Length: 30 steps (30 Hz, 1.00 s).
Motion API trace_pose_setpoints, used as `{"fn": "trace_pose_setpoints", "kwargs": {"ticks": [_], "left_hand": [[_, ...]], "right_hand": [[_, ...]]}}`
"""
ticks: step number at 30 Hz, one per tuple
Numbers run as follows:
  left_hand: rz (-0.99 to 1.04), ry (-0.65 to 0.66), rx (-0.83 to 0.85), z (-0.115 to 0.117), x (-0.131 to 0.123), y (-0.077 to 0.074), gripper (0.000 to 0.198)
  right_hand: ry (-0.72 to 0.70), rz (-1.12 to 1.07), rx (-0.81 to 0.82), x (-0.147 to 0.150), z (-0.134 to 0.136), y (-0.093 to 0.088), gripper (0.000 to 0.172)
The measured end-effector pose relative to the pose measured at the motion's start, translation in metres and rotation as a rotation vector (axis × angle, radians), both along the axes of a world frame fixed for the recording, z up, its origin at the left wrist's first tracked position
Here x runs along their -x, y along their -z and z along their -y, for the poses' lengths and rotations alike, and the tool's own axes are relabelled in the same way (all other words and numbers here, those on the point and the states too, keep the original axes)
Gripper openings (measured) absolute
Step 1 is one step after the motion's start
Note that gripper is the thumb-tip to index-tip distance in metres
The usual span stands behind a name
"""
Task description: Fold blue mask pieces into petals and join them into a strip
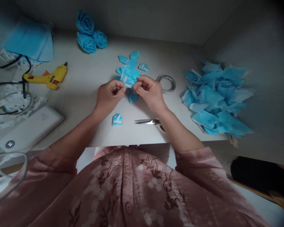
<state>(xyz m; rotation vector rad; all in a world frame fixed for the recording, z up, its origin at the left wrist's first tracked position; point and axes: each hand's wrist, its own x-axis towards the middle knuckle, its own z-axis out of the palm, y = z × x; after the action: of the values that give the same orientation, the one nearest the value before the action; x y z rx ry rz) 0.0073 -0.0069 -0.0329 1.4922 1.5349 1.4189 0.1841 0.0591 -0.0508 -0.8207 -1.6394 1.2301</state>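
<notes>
Between my two hands is a light blue fabric petal [127, 82] with a white strip of tape across it. My left hand [110, 96] pinches its lower left edge, and my right hand [149, 93] pinches the lower right. Under and behind it lie several more blue petals [133, 60] on the table. A small folded blue piece with white tape [117, 119] rests nearer to me, and a similar taped piece [144, 67] lies beyond my right hand. Scissors [148, 121] lie partly open by my right wrist. A roll of tape [166, 84] sits right of that hand.
Three blue fabric roses [88, 34] stand at the back. On the left are blue face masks [29, 41], a yellow glue gun [48, 77], white scraps, cables and a white power bank [32, 126]. A large heap of blue fabric pieces [217, 97] fills the right side.
</notes>
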Motion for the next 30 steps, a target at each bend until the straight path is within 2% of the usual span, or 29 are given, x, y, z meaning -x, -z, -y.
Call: {"fn": "trace_pose_setpoints", "kwargs": {"ticks": [11,17,30], "left_hand": [[-0.012,0.021,-0.001,0.0033,-0.0016,-0.0054,0.002],[-0.012,0.024,0.002,0.0021,-0.0024,-0.0041,0.008],[-0.015,0.020,0.026,0.0018,-0.0037,-0.0022,0.010]], "right_hand": [[0.012,0.041,-0.050,0.0037,0.0061,-0.0048,0.025],[0.007,0.078,-0.109,0.0039,0.0087,-0.0043,0.020],[-0.005,0.157,-0.151,0.0024,0.0046,0.0034,0.031]]}}
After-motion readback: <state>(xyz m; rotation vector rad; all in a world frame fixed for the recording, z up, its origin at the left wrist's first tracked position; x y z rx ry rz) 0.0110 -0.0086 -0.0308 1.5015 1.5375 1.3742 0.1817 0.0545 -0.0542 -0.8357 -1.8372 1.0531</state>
